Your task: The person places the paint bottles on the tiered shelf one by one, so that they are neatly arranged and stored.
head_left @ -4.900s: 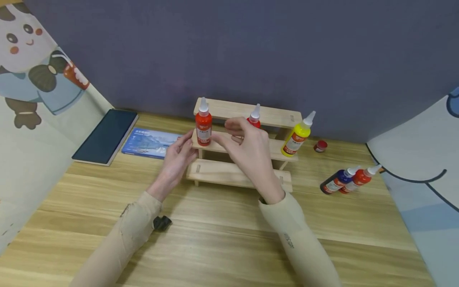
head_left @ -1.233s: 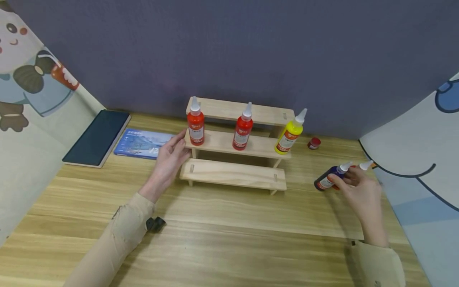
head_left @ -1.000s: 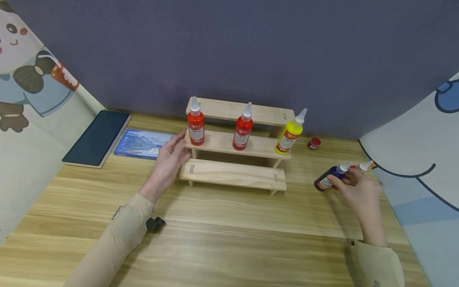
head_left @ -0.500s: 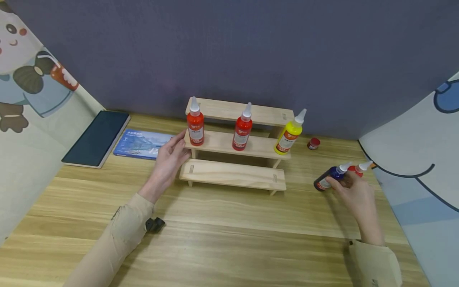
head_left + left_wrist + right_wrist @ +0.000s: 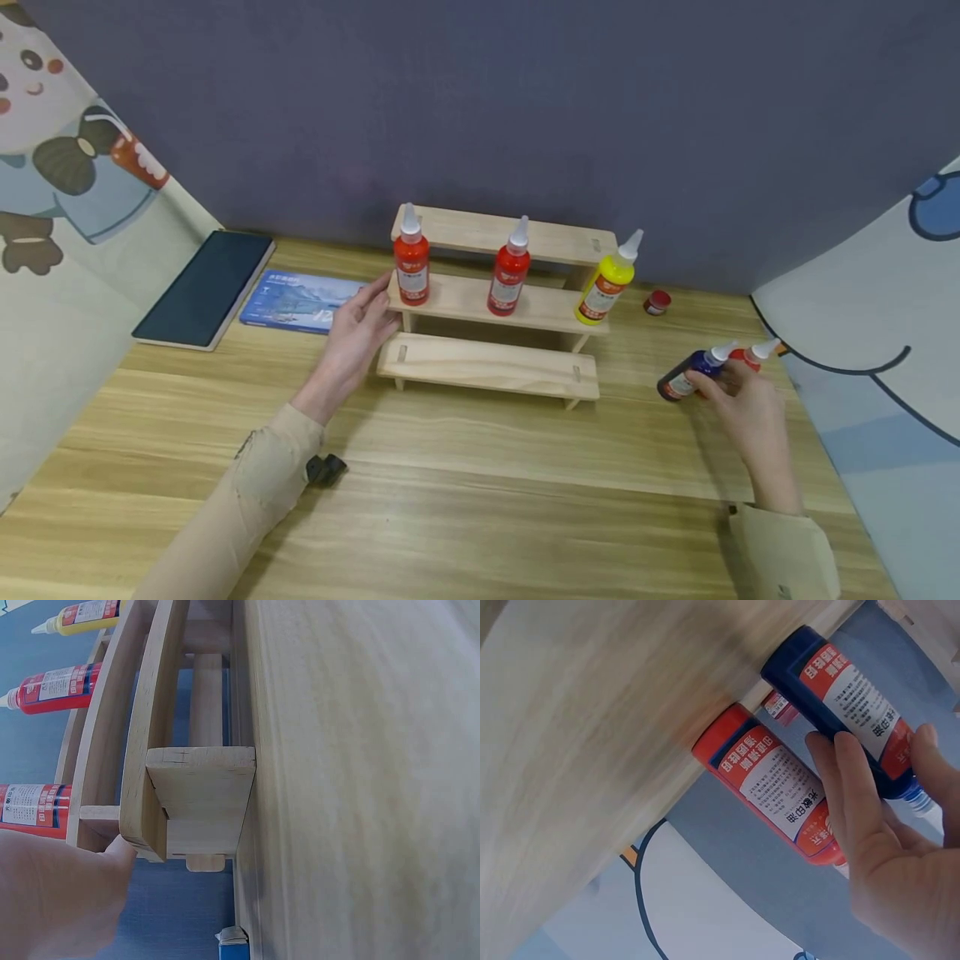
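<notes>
At the left end of the three-tier wooden display stand [image 5: 491, 367], my left hand [image 5: 352, 337] grips the middle tier's end between thumb and fingers. On that tier stand a red ink bottle [image 5: 412, 271] at the left, another red ink bottle [image 5: 508, 282] in the middle and a yellow ink bottle [image 5: 603, 292] at the right. To the right of the stand, my right hand [image 5: 750, 412] pinches the blue ink bottle [image 5: 836, 697] between thumb and fingers. Right beside it is a third red ink bottle [image 5: 769, 780], partly hidden by the hand in the head view.
A small red-lidded jar [image 5: 657, 302] sits right of the stand. At the left lie a dark tablet-like slab [image 5: 206, 287] and a flat blue box [image 5: 300, 302]. A small black object [image 5: 326, 471] is by the left sleeve. A dark wall [image 5: 495, 108] rises behind.
From near the left red bottle on the stand, my right hand has moved right to the blue ink bottle. Lately it shifted slightly left, uncovering more of the red bottle. The left hand stays at the stand.
</notes>
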Available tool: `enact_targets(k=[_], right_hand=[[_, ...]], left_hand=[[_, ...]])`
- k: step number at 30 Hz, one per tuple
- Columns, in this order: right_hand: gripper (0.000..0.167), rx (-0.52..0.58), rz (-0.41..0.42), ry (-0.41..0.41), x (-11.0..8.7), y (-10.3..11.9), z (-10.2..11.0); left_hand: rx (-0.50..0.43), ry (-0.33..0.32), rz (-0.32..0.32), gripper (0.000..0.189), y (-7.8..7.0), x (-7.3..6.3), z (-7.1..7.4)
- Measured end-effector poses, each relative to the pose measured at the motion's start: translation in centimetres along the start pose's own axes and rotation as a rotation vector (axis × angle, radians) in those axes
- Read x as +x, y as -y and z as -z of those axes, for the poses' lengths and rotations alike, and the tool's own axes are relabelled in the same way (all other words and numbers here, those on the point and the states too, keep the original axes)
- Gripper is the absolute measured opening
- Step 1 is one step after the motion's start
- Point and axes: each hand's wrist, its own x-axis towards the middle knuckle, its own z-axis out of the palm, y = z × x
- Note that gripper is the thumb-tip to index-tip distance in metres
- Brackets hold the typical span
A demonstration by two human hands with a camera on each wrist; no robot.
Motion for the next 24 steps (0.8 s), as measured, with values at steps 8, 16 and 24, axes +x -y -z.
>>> enact_targets(k=[8,16,24], right_hand=[[0.034,0.042,0.034,-0.057,-0.1,0.4,0.6],[0.044,0.101,-0.012,-0.031,-0.4,2.1,2.2],[0.048,0.118,-0.029,-0.043,-1.0,3.9,3.5]], left_hand=[[0.004,0.006,-0.004,0.054,0.1,0.1,0.0],[-0.003,0.005,-0.005,0.054,0.0,0.0,-0.1],[-0.004,0.002,-0.006,0.054,0.0,0.1,0.0]])
